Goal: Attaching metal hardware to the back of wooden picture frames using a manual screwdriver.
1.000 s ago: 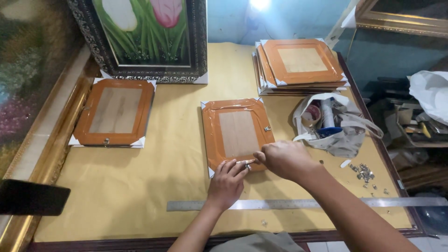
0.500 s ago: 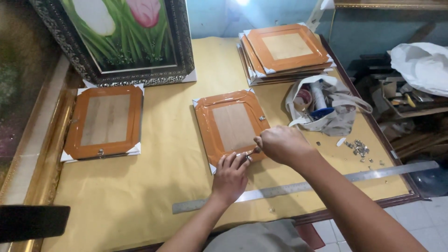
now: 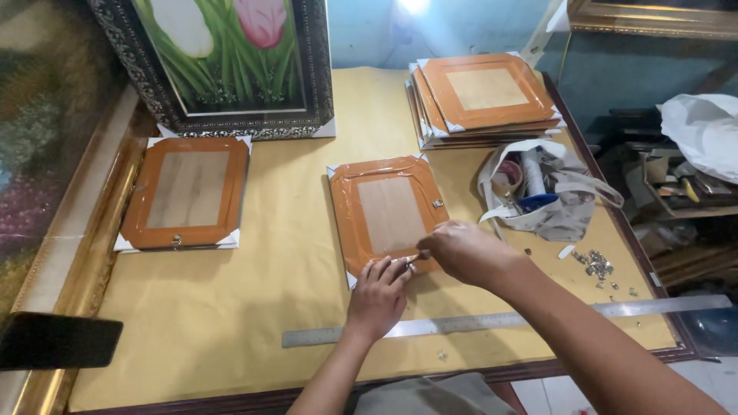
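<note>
An orange picture frame [image 3: 387, 209] lies face down in the middle of the yellow table [image 3: 231, 307]. My left hand [image 3: 378, 296] rests at its near edge, fingers pressing on the frame's bottom rail. My right hand [image 3: 461, 250] comes in from the right and pinches a small metal tool or fitting [image 3: 411, 260] against that same edge, right beside my left fingertips. A small metal clip [image 3: 438, 204] sits on the frame's right rail.
A second orange frame [image 3: 187, 192] lies at the left, a stack of frames [image 3: 484, 96] at the back right. A tulip painting [image 3: 231, 61] leans behind. A white bag [image 3: 538, 192], loose metal clips [image 3: 596, 263] and a long steel ruler [image 3: 492, 319] lie near.
The view has shifted a little between frames. Both hands stay at the near edge of the middle frame, working the small metal piece; nothing else has moved.
</note>
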